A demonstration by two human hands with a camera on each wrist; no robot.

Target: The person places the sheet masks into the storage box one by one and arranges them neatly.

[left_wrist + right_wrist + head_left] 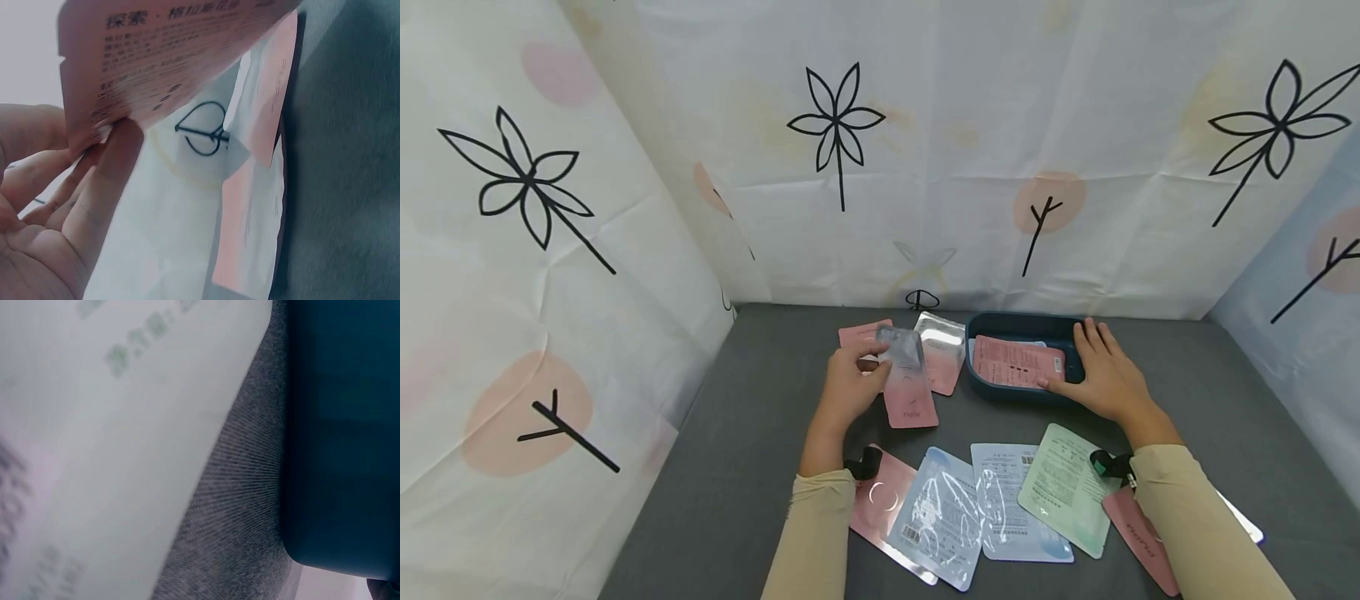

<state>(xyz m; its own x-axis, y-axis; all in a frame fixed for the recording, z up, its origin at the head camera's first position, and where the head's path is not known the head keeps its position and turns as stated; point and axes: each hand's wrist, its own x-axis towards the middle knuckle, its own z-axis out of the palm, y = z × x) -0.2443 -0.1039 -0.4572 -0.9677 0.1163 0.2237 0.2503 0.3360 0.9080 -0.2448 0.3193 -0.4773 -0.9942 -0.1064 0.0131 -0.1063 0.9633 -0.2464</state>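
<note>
The pink packet (150, 62) bears the line "探索 · 格拉斯花", followed by an unclear character.

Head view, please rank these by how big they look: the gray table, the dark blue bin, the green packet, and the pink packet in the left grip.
Largest to smallest:
1. Gray table
2. Dark blue bin
3. Green packet
4. Held pink packet
Apparent size only; the green packet lies nearer the camera than the bin.

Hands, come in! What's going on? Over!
Left grip pinching pink packet. Right grip on blue tray. Silver-topped packet lying between packet and tray.
</note>
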